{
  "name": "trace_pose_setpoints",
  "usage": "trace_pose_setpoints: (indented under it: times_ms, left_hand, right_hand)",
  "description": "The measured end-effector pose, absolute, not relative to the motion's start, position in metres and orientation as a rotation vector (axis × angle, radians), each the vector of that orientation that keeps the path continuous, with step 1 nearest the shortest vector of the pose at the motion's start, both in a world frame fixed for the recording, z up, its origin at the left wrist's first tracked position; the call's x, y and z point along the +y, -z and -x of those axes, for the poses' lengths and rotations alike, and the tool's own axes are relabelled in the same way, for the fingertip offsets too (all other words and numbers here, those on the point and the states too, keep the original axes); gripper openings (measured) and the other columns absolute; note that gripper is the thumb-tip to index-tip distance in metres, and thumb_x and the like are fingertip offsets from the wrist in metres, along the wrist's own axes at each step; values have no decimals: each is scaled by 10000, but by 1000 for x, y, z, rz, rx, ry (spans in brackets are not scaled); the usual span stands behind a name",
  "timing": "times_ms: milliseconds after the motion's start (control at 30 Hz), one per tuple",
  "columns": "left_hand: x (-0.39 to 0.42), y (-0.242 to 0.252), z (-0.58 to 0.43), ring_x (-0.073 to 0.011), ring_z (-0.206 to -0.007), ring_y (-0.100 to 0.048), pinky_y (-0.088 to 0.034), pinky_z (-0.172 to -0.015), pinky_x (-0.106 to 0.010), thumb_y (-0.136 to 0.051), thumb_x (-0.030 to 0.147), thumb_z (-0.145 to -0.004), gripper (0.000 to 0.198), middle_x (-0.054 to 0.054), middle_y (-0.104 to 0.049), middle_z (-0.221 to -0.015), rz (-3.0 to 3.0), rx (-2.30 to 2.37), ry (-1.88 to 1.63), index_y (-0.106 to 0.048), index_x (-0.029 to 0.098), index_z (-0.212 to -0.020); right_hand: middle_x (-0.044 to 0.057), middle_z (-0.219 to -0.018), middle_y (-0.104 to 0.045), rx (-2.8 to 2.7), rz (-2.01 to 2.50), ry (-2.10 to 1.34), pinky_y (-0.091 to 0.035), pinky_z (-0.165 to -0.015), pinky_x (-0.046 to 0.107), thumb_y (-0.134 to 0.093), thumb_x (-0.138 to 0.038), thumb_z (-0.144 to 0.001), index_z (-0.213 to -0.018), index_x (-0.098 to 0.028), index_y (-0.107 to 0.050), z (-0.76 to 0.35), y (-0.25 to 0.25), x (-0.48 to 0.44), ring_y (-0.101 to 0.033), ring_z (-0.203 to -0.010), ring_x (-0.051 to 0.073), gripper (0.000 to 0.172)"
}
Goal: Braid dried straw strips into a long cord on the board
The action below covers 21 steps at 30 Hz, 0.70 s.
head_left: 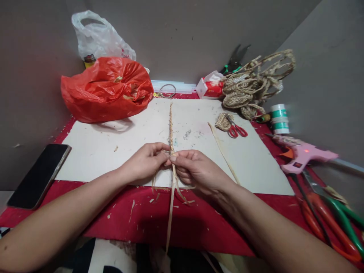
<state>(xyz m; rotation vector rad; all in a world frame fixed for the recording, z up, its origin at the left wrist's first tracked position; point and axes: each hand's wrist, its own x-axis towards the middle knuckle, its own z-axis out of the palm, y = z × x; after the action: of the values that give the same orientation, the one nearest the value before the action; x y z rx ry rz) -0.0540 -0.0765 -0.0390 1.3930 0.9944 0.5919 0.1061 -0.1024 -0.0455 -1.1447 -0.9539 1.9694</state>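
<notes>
A thin straw-coloured braid (pixel 171 123) lies straight up the middle of the white board (pixel 136 144). At its near end my left hand (pixel 149 161) pinches it from the left, with thumb and forefinger together. My right hand (pixel 193 167) is closed on the same spot from the right, its thumb pressed on the strands. Below the hands, loose flat strands (pixel 172 204) hang down over the board's edge and the red cloth. The fingertips hide the exact crossing of the strands. A separate pale strip (pixel 222 148) lies to the right of my right hand.
A red plastic bag (pixel 108 91) stands back left, a phone (pixel 40 176) at left. To the right are red-handled scissors (pixel 237 131), a coiled braided rope bundle (pixel 250 87), a tissue pack (pixel 210 89), a pink glue gun (pixel 307 153) and green-handled cutters (pixel 341 220).
</notes>
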Motion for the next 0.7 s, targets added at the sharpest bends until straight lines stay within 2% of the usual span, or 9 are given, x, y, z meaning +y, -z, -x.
trace_pose_setpoints:
  times_ms: [100, 167, 267, 367, 433, 600, 700]
  left_hand:
    - [-78, 49, 49, -61, -511, -417, -374, -566, -215, -418, 259, -831, 193, 15, -511, -601, -1418, 934, -522, -525, 149, -714]
    - [-78, 51, 49, -68, -548, -426, -380, -604, -217, -419, 257, -829, 237, 9, -511, -603, -1538, 937, -533, -510, 150, -638]
    - [-76, 48, 49, -93, -618, -484, -399, -670, -236, -404, 245, -828, 240, -8, -577, -662, -1693, 959, -527, -560, 150, -673]
    - [-76, 45, 50, -114, -656, -519, -407, -689, -249, -395, 249, -833, 257, -25, -620, -709, -1831, 1012, -497, -605, 156, -718]
    - [-76, 44, 50, -124, -670, -528, -411, -692, -255, -393, 252, -836, 265, -30, -626, -718, -1895, 1037, -482, -615, 159, -727]
    - [-75, 46, 48, -120, -682, -529, -415, -688, -256, -408, 245, -824, 224, -29, -620, -729, -1795, 1018, -491, -590, 149, -737]
    - [-74, 48, 47, -96, -617, -482, -395, -632, -238, -430, 272, -817, 218, -10, -573, -667, -1645, 976, -488, -556, 145, -693]
  right_hand:
    - [-113, -365, -279, -1024, 1149, -1971, -78, -351, 200, -650, -341, -708, -688, -132, -570, -109, 46, -100, -138, -338, 30, 225]
    - [-112, -365, -277, -1096, 1167, -1963, -73, -354, 207, -630, -367, -727, -703, -137, -575, -113, 48, -99, -138, -335, 36, 238]
    - [-100, -389, -298, -1229, 1202, -1909, -111, -371, 206, -605, -397, -746, -706, -138, -588, -118, 50, -95, -180, -356, 44, 262]
    - [-36, -516, -456, -1424, 1212, -1788, -269, -453, 200, -592, -389, -751, -672, -135, -594, -123, 52, -93, -347, -464, 64, 265]
    - [-5, -610, -519, -1587, 1259, -1681, -325, -521, 213, -555, -383, -777, -689, -138, -597, -125, 52, -92, -406, -539, 84, 264]
    - [-32, -550, -412, -1880, 1436, -1372, -263, -467, 219, -455, -372, -840, -662, -159, -520, -124, 44, -98, -324, -496, 86, 285]
    - [-20, -548, -423, -2004, 1481, -1120, -265, -486, 229, -437, -301, -848, -607, -170, -464, -122, 40, -102, -352, -515, 96, 276]
